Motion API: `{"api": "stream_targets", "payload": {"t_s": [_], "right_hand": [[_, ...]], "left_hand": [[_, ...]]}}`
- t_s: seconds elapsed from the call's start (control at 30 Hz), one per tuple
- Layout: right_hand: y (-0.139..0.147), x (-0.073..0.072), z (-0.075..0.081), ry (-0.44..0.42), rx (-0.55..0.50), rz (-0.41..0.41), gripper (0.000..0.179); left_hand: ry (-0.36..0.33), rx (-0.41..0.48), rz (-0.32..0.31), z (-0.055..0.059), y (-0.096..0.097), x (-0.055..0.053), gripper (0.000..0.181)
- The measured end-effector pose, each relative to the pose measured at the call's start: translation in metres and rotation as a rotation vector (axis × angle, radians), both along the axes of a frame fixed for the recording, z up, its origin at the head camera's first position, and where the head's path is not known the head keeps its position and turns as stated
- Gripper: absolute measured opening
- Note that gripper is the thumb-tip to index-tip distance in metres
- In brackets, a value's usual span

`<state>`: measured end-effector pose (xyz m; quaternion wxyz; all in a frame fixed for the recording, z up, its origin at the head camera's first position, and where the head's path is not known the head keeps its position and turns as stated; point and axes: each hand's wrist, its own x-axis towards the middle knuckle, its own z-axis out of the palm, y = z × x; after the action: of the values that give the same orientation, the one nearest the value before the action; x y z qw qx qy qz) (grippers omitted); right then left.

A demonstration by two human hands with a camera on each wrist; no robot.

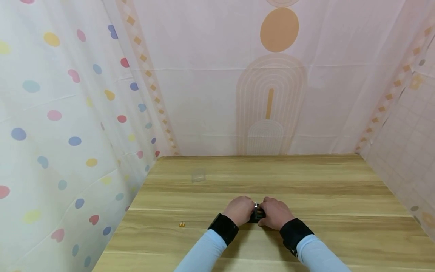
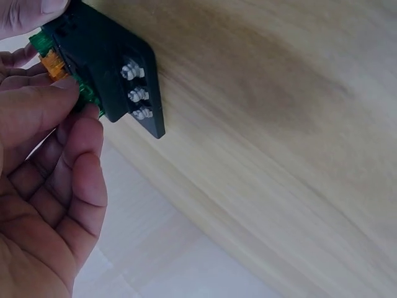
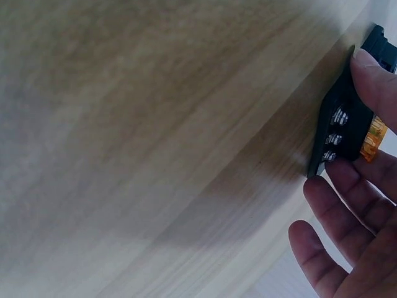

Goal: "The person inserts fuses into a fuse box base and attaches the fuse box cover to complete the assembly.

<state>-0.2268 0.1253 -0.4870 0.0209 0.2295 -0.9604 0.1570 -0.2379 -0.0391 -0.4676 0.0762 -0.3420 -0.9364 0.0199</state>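
Between the two hands is a black fuse holder (image 1: 257, 216) with a row of metal screw terminals (image 2: 138, 94) along its flange. Green fuses (image 2: 87, 93) and an orange fuse (image 2: 54, 64), all translucent, stick out of its side. The left hand (image 1: 239, 210) pinches a green fuse at the holder between thumb and forefinger. From the other side the right hand (image 1: 276, 213) grips the holder, its thumb on the black body and fingertips at the flange edge. In the right wrist view an orange fuse (image 3: 373, 139) shows beside the right fingers.
Small amber pieces (image 1: 182, 224) lie on the wooden table (image 1: 323, 181) left of the hands. Farther back is a clear plastic piece (image 1: 198, 176). Patterned curtains (image 1: 210, 105) hang behind the table and at both sides.
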Motion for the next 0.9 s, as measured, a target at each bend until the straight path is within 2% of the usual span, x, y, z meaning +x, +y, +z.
{"api": "stream_targets", "payload": {"t_s": [0.17,0.43,0.63,0.9], "right_hand": [[0.0002,-0.0003,-0.0011,-0.005,-0.012,0.000,0.037],[0.0004,-0.0006,-0.0021,-0.004,0.001,0.011,0.038],[0.0000,-0.0006,-0.0009,0.012,0.010,0.013,0.037],[-0.0004,0.0002,0.0007,0.011,0.010,0.008,0.037]], "left_hand": [[-0.017,0.002,-0.008,0.0007,-0.0001,-0.0007,0.019],[0.011,-0.018,-0.023,0.0007,-0.0004,-0.0028,0.019],[0.032,-0.039,-0.062,0.0022,-0.0018,-0.0042,0.016],[0.013,-0.050,-0.094,0.0039,-0.0021,-0.0060,0.014]]}}
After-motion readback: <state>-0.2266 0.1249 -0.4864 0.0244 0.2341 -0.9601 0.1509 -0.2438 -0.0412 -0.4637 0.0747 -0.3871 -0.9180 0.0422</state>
